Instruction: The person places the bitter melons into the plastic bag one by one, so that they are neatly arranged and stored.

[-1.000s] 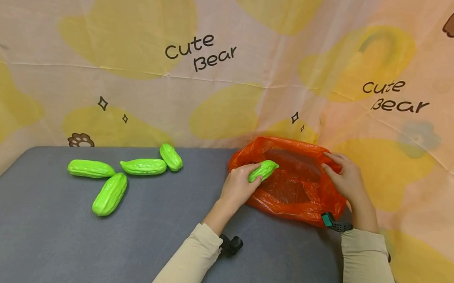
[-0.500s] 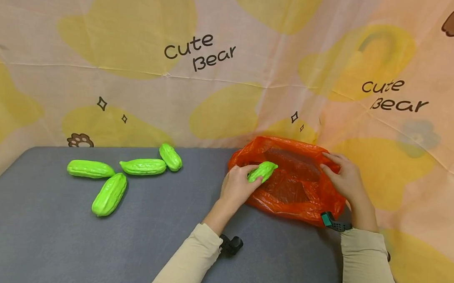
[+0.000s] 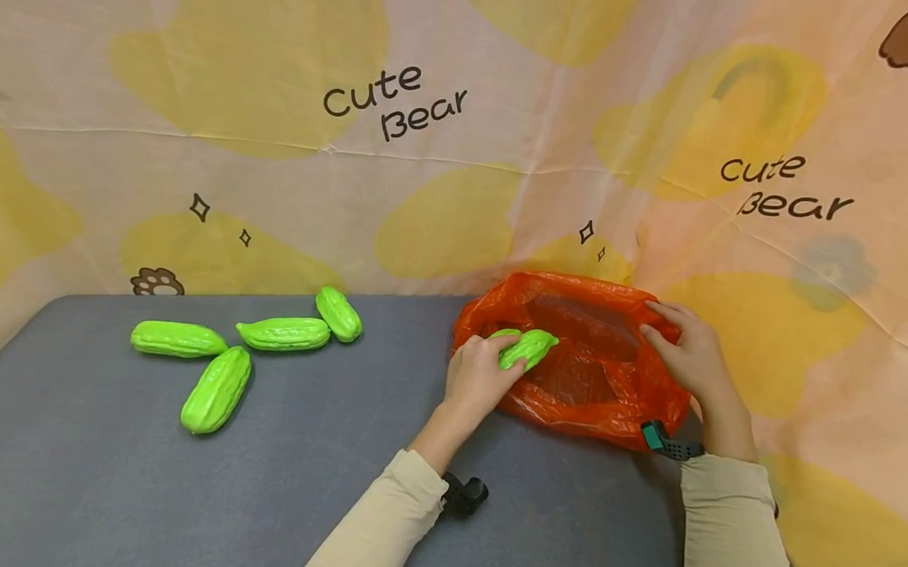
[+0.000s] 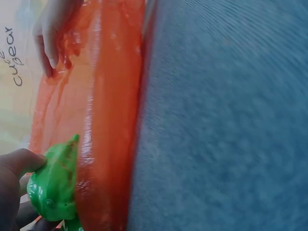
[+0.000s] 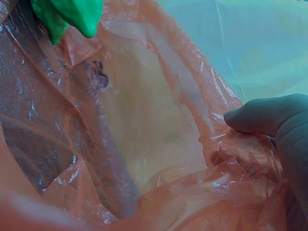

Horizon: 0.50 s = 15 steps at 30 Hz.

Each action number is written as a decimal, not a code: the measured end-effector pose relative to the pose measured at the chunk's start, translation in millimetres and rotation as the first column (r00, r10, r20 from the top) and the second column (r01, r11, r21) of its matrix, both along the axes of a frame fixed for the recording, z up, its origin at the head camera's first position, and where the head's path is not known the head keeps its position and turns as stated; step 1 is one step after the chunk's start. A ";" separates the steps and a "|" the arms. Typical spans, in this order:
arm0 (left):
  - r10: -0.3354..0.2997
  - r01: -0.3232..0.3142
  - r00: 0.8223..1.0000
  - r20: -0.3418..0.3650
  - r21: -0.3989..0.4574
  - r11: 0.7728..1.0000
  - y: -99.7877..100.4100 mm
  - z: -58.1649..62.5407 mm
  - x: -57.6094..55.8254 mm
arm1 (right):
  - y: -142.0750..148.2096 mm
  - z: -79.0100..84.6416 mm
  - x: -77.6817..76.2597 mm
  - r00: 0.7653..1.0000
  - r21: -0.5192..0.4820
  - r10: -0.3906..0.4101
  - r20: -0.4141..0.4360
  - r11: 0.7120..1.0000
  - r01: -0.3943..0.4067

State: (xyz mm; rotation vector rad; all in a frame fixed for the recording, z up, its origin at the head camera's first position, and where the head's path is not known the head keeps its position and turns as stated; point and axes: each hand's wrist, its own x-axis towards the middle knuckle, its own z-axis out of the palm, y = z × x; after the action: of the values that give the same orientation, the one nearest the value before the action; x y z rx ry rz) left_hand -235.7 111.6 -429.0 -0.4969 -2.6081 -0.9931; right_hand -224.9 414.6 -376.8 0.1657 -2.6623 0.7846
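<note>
Over the mouth of an orange-red plastic bag (image 3: 579,425), my left hand (image 3: 475,373) grips a bright green bitter melon (image 3: 535,347), its pointed tip towards the bag's middle. The left wrist view has the thumb on top of this bitter melon (image 4: 55,180), with a bit of another green piece (image 4: 73,224) below. Two green tips also show in the right wrist view, the nearer being a bitter melon (image 5: 84,17). My right hand (image 3: 689,350) pinches the bag's right rim between thumb and fingers, and the bag's mouth is spread wide.
Several more bitter melons lie on the grey table (image 3: 340,471) at the left: one at the far left (image 3: 176,338), one slanting in front (image 3: 217,390), one lengthwise (image 3: 285,334) and one near the back edge (image 3: 339,314). A printed cloth (image 3: 436,201) hangs behind.
My left hand has shifted slightly right and down with the bitter melon, and more green shows above its fingers. The right hand keeps its grip on the bag rim.
</note>
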 end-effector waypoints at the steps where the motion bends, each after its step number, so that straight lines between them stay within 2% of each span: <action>1: 0.007 -0.007 1.000 -0.005 -0.002 1.000 -0.3 -0.6 -0.2 | -0.2 0.2 0.0 1.000 -0.001 0.001 -0.001 1.000 -0.001; 6: 0.011 -0.011 1.000 -0.021 -0.003 1.000 -1.0 -3.3 -0.9 | -1.6 -0.3 -0.1 1.000 0.000 0.007 -0.015 1.000 -0.007; 15: 0.017 -0.017 1.000 -0.001 -0.035 0.999 -0.7 -5.1 -0.8 | -1.5 -0.6 -0.8 1.000 -0.002 0.004 -0.013 1.000 -0.004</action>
State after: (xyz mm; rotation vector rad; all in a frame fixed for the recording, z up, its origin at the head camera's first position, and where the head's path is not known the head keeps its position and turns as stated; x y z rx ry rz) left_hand -236.5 110.9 -434.1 -0.4827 -2.6288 -0.9440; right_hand -225.7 413.0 -377.4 0.1753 -2.6497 0.7843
